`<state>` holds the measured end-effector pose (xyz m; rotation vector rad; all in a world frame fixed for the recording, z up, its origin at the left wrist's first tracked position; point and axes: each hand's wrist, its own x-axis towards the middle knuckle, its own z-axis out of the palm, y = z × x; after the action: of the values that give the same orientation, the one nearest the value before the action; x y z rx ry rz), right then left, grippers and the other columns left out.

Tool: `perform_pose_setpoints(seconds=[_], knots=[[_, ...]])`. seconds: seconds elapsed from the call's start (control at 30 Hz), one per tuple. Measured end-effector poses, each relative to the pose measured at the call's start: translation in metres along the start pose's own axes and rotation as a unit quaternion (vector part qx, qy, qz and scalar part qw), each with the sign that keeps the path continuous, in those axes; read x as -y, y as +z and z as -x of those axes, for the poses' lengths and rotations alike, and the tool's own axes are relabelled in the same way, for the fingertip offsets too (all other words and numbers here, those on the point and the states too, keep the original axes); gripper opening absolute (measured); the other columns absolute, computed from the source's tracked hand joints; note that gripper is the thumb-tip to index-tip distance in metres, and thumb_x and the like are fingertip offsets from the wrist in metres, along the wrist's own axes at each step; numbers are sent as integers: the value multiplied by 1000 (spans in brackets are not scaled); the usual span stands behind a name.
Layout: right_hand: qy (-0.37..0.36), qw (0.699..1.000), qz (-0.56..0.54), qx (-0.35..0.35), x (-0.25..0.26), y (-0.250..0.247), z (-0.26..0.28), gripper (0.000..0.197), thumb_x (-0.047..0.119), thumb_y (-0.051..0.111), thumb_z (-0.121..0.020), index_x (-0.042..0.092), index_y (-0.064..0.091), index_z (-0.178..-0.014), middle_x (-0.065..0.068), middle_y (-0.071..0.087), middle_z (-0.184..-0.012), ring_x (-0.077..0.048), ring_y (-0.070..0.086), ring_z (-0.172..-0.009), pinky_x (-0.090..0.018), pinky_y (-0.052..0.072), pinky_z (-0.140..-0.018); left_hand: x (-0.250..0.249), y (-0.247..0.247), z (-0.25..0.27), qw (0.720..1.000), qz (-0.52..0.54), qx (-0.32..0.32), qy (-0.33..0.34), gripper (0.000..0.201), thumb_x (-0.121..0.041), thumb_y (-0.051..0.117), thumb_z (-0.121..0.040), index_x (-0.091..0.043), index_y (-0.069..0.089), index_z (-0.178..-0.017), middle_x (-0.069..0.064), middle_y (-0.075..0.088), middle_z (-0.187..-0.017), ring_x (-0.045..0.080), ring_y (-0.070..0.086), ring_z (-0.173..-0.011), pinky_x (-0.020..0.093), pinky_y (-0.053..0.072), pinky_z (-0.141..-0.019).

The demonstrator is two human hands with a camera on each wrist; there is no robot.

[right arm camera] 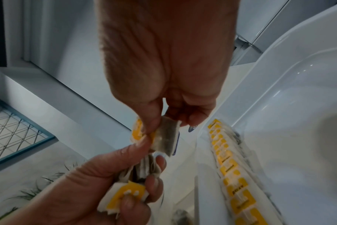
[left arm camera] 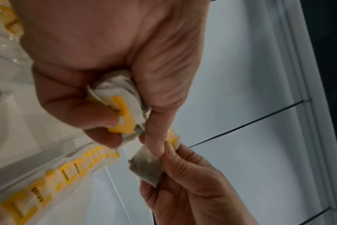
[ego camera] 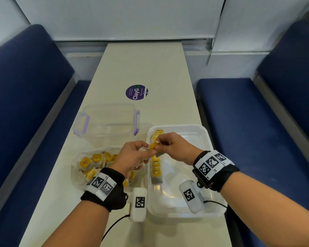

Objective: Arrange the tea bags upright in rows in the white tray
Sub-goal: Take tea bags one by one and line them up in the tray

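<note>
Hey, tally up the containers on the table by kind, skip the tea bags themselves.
white tray: 1
clear box with purple latches: 1
plastic bag of tea bags: 1
Total: 3

Head view: taken from above, faced forward and down along table (ego camera: 150,68); both forearms, white tray (ego camera: 206,132) seen at mid range. Left wrist view: shot close along left hand (left arm camera: 110,64). Right wrist view: shot close along right hand (right arm camera: 164,68). Shared by all three: pinched tea bag (ego camera: 153,145), tea-bag row (right arm camera: 233,175) in tray.
</note>
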<state>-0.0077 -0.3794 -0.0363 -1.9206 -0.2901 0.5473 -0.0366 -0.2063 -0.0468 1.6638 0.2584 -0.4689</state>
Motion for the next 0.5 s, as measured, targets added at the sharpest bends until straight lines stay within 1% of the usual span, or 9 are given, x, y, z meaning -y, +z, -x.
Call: perform_pose_setpoints(seconds=[0.07,0.13,0.23,0.3,0.33,0.37,0.43,0.47,0.5], knots=[[6,998,41,-43,-5,1,-2,9,9,65,-88,0,68,-86,-22,67,-89,-21,61,-78,-36,51,-80,0,1,-1,1000,10,-20,11,11,-12,81,-79,-15,71,-85,0,55,-58,15,51,-60,22,33,-48],[-1,996,58,-74,-7,2,-2,9,11,68,-86,2,69,-84,-20,68,-88,-23,60,-77,-37,49,-80,-1,2,-1,999,15,-33,16,11,-12,81,-78,-14,71,-82,2,54,-59,17,51,-61,22,32,-47],[-29,998,-5,-48,-7,3,1,10,3,67,-86,10,65,-78,-13,69,-78,-31,69,-80,-40,56,-82,-2,1,0,999,14,-38,10,15,-14,81,-79,-11,66,-78,6,52,-59,17,49,-59,21,31,-45],[-44,997,-51,-39,-9,4,3,19,-1,67,-84,15,59,-84,-17,67,-78,-38,69,-77,-48,57,-79,-2,1,1,999,5,-31,4,15,-14,80,-80,-12,65,-77,10,53,-62,16,48,-57,21,31,-45],[-51,997,-47,-43,-10,3,3,23,-1,69,-83,18,55,-88,-19,67,-79,-38,69,-75,-49,57,-77,-2,1,2,1000,2,-29,0,15,-14,80,-80,-12,65,-78,10,54,-62,16,48,-56,21,31,-45],[-54,997,-28,-45,-11,3,3,28,1,70,-83,20,50,-90,-17,67,-78,-36,70,-73,-46,58,-74,-1,1,2,1000,-1,-26,-4,15,-14,80,-80,-12,65,-79,10,54,-62,15,48,-55,20,31,-44],[-55,997,25,-45,-13,3,5,33,3,70,-83,22,44,-89,-9,63,-70,-19,66,-63,-31,55,-64,1,0,3,1000,-3,-22,-15,15,-14,79,-81,-10,66,-85,8,54,-61,12,49,-50,19,32,-42],[-52,996,53,-50,-14,4,5,32,3,69,-83,20,43,-89,-3,58,-64,-9,58,-56,-23,50,-59,2,0,3,1000,-1,-22,-20,14,-14,79,-82,-9,66,-87,8,53,-60,11,50,-49,19,31,-41],[-41,995,75,-58,-15,6,6,28,4,69,-83,17,44,-88,2,53,-61,-5,48,-52,-20,45,-56,3,-1,2,999,3,-26,-23,13,-14,77,-83,-9,67,-88,7,53,-61,11,51,-49,19,31,-42]])
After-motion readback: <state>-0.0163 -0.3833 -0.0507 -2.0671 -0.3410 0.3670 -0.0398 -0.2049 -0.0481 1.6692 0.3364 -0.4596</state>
